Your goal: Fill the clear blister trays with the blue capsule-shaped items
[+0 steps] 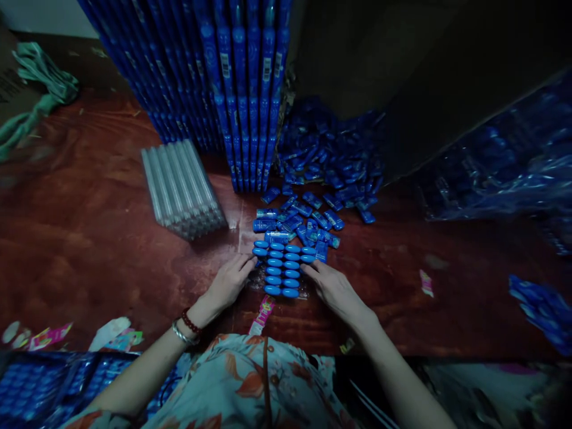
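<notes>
Your left hand point(230, 279) and right hand point(336, 291) flank the blue pieces point(276, 263); whether either pinches any, I can't tell.

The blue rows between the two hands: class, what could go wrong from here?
Uneven pressure from the left hand or right hand might push the blue rows out of line.
The loose packs lie just beyond the rows and could get in the way.
The tall stack stands behind; a knock might topple it.
</notes>
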Available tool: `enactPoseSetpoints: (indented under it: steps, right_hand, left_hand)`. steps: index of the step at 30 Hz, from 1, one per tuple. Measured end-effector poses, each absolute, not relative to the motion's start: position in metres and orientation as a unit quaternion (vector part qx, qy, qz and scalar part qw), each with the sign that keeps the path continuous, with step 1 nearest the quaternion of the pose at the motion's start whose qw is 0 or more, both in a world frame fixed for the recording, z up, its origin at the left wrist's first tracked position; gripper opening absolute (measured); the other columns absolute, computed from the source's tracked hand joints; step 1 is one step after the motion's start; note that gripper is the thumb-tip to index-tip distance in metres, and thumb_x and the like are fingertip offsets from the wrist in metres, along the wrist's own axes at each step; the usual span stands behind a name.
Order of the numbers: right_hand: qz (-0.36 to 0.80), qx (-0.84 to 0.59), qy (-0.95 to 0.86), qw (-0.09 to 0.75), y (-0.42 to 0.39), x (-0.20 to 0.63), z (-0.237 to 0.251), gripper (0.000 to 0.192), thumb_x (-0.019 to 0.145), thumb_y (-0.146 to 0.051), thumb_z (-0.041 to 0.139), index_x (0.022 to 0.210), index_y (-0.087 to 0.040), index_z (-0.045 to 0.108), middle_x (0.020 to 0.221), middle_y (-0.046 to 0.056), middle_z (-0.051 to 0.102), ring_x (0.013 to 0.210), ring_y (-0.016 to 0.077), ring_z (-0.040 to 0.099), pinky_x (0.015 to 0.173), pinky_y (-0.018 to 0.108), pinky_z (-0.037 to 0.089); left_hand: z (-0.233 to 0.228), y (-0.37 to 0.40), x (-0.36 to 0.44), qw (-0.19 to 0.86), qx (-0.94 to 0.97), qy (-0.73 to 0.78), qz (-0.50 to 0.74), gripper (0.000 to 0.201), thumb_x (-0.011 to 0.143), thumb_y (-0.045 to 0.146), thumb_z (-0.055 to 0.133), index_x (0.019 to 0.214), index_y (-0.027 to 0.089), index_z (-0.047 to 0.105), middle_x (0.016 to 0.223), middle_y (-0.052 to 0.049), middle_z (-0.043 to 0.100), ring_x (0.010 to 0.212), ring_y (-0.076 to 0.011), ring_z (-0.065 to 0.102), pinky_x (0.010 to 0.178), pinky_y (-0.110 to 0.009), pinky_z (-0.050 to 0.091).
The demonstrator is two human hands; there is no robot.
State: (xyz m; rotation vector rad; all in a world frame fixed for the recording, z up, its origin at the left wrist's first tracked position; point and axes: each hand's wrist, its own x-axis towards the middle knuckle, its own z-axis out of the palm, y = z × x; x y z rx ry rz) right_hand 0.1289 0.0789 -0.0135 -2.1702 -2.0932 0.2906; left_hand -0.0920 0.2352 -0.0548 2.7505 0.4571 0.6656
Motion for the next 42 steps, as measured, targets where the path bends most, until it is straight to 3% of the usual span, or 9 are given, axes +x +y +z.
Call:
enactPoseSetpoints:
  steps: [6, 12, 18, 21, 24, 29, 34, 38, 42]
  right_hand:
    - [-0.001, -0.747, -0.664, 0.011, 0.077, 0.116, -0.032, 0.042, 0.083, -0.005, 0.044, 0.120, -0.020, 0.058, 0.099, 0.009, 0.065, 0.077, 0.0171, 0.061, 0.066, 0.026, 0.045]
    - [-0.119, -0.819, -0.545, 0.137, 0.058, 0.097, -0.050, 0.036, 0.093, -0.023, 0.045, 0.128, -0.020, 0.053, 0.110, 0.009, 0.066, 0.078, 0.0173, 0.064, 0.068, 0.027, 0.048]
    - [-0.019, -0.789, -0.535, 0.302, 0.092, 0.147, -0.036, 0.032, 0.092, -0.017, 0.039, 0.111, -0.023, 0.063, 0.103, 0.005, 0.066, 0.095, 0.0185, 0.060, 0.083, 0.032, 0.050]
    - [0.074, -0.751, -0.622, 0.209, 0.140, 0.179, -0.033, 0.037, 0.086, -0.012, 0.041, 0.113, -0.024, 0.063, 0.113, 0.006, 0.063, 0.106, 0.0220, 0.052, 0.089, 0.039, 0.046]
    - [0.122, -0.726, -0.673, 0.067, 0.185, 0.193, -0.033, 0.046, 0.082, -0.011, 0.046, 0.126, -0.021, 0.055, 0.128, 0.010, 0.054, 0.112, 0.0268, 0.048, 0.091, 0.046, 0.041]
    - [0.145, -0.739, -0.644, 0.138, 0.210, 0.192, -0.039, 0.038, 0.081, -0.008, 0.047, 0.117, -0.017, 0.058, 0.119, 0.013, 0.059, 0.109, 0.0258, 0.052, 0.094, 0.042, 0.038]
    - [0.113, -0.793, -0.544, 0.248, 0.152, 0.192, -0.027, 0.041, 0.094, -0.029, 0.036, 0.129, -0.008, 0.036, 0.113, 0.017, 0.059, 0.101, 0.0190, 0.058, 0.085, 0.029, 0.045]
    - [0.163, -0.799, -0.465, 0.345, 0.069, 0.180, -0.007, 0.038, 0.085, -0.048, 0.052, 0.106, -0.016, 0.052, 0.090, 0.007, 0.065, 0.078, 0.0170, 0.062, 0.069, 0.026, 0.050]
    - [0.249, -0.795, -0.443, 0.330, 0.019, 0.152, -0.004, 0.031, 0.082, -0.046, 0.055, 0.098, -0.020, 0.061, 0.094, 0.005, 0.068, 0.084, 0.0195, 0.064, 0.075, 0.030, 0.052]
  left_hand:
    - [-0.041, 0.247, -0.081, 0.080, 0.989, 0.077, 0.100, 0.020, 0.093, 0.013, 0.037, 0.098, 0.014, 0.057, 0.098, -0.009, 0.059, 0.086, -0.0183, 0.055, 0.072, -0.030, 0.049]
    - [-0.042, 0.239, -0.079, 0.069, 0.991, 0.071, 0.094, 0.024, 0.093, 0.015, 0.036, 0.106, 0.014, 0.057, 0.098, -0.010, 0.058, 0.087, -0.0196, 0.052, 0.072, -0.031, 0.048]
    - [-0.039, 0.262, -0.076, 0.147, 0.930, 0.171, 0.289, 0.025, 0.093, 0.018, 0.041, 0.112, 0.021, 0.058, 0.103, -0.007, 0.056, 0.088, -0.0169, 0.053, 0.073, -0.030, 0.048]
    - [-0.035, 0.292, -0.049, 0.201, 0.930, 0.215, 0.218, 0.024, 0.093, 0.021, 0.040, 0.104, 0.017, 0.061, 0.097, -0.008, 0.058, 0.091, -0.0178, 0.055, 0.082, -0.033, 0.049]
    - [-0.039, 0.317, -0.018, 0.164, 0.957, 0.232, 0.053, 0.024, 0.087, 0.022, 0.052, 0.108, 0.015, 0.061, 0.108, -0.011, 0.057, 0.097, -0.0229, 0.055, 0.087, -0.039, 0.048]
    - [-0.051, 0.336, -0.003, 0.224, 0.953, 0.197, 0.052, 0.032, 0.085, 0.014, 0.054, 0.117, 0.017, 0.056, 0.126, -0.011, 0.051, 0.107, -0.0225, 0.053, 0.097, -0.038, 0.044]
    - [-0.039, 0.316, -0.052, 0.287, 0.915, 0.243, 0.144, 0.032, 0.097, 0.025, 0.033, 0.123, 0.014, 0.048, 0.109, -0.009, 0.058, 0.101, -0.0172, 0.056, 0.093, -0.031, 0.046]
    - [-0.025, 0.268, -0.109, 0.309, 0.856, 0.313, 0.272, 0.022, 0.094, 0.026, 0.043, 0.112, 0.017, 0.051, 0.100, -0.004, 0.058, 0.090, -0.0134, 0.059, 0.081, -0.025, 0.050]
    - [-0.027, 0.223, -0.139, 0.283, 0.850, 0.321, 0.309, 0.014, 0.090, 0.022, 0.051, 0.102, 0.019, 0.057, 0.099, -0.004, 0.056, 0.091, -0.0143, 0.059, 0.077, -0.024, 0.051]
